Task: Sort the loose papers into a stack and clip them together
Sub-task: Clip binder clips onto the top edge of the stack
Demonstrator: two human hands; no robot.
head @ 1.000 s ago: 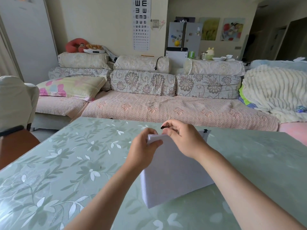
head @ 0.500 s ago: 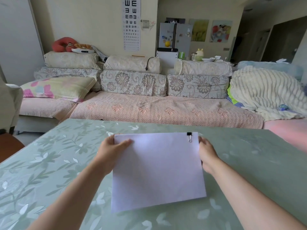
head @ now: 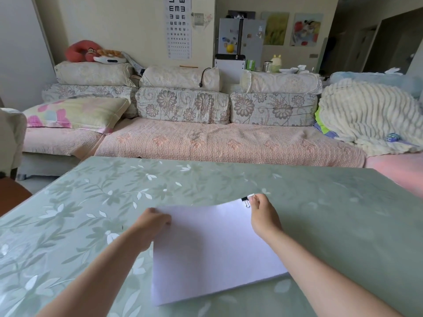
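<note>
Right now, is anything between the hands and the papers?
No, nothing. The left hand and the right hand both hold the white paper stack at its far corners. The small black binder clip is on.

Green leaf-patterned table [head: 332, 220] with a white paper stack [head: 212, 255] on its near half.

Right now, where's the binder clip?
In the head view, the binder clip grips the far right corner of the paper stack, beside the right hand.
</note>
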